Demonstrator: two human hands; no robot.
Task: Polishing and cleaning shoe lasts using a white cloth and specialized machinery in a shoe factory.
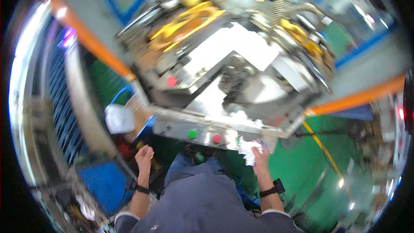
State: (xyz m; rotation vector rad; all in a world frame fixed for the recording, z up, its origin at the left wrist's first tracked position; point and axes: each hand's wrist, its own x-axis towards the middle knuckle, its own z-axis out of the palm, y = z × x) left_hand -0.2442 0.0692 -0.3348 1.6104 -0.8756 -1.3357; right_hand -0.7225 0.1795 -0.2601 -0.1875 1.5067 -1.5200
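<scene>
My right hand point(261, 159) is closed on a crumpled white cloth point(248, 152), just in front of the right part of the metal bench's front edge point(179, 125). Bunched folds of the cloth hang out on the hand's left side. Off to the left, my left hand point(145, 154) is held apart from the bench with its fingers curled in, and nothing shows in it. A green button point(192, 134) and a red button point(217, 139) sit on the bench front between the two hands. Motion blurs the picture somewhat.
A dark metal part point(234, 82) sits on the bench, with a yellow frame point(181, 26) and a ribbed hose point(277, 2) behind. Orange bars point(88, 34) flank it. At left stand a white jug point(119, 119) and a blue panel point(101, 185). The floor point(302, 168) is green.
</scene>
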